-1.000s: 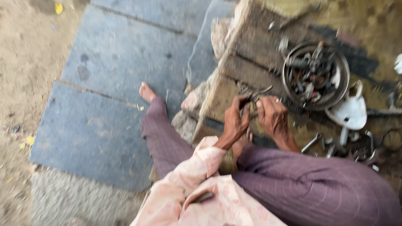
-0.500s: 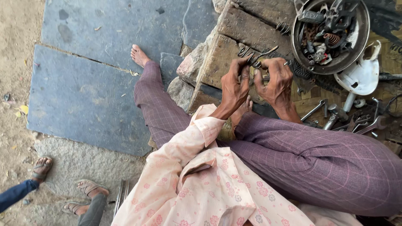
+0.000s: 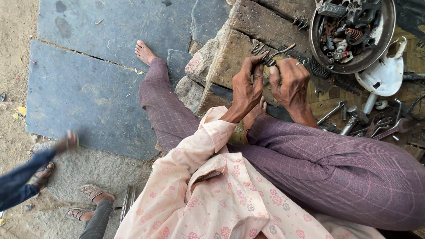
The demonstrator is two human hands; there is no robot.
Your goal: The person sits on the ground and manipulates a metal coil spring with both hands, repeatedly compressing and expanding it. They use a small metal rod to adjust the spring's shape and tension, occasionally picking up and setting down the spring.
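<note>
Slippage is judged the chief risk: a small bundle of dark metal springs and wire hooks (image 3: 268, 54) is pinched between both hands over the edge of a worn wooden platform (image 3: 230, 57), and a weak hold could let a piece spring loose and be lost among the stone slabs (image 3: 88, 88) below at about seven o'clock. The left hand (image 3: 246, 88) is closed narrowly on the lower part of the bundle, thumb and fingers drawn together; the right hand (image 3: 290, 84) is likewise curled tight, fingertips pressed on the same bundle. A pinched fingertip is also thought possible, since tensioned wire is gripped so close to its end. The bundle's long axis is seen running from about eight o'clock to two o'clock, its free wire tip pointing toward two o'clock, toward a round metal bowl (image 3: 389, 26) filled with small parts. Wrenches (image 3: 389, 129) lie at four o'clock of the hands. Another person's sandalled feet (image 3: 90, 192) are seen well apart.
</note>
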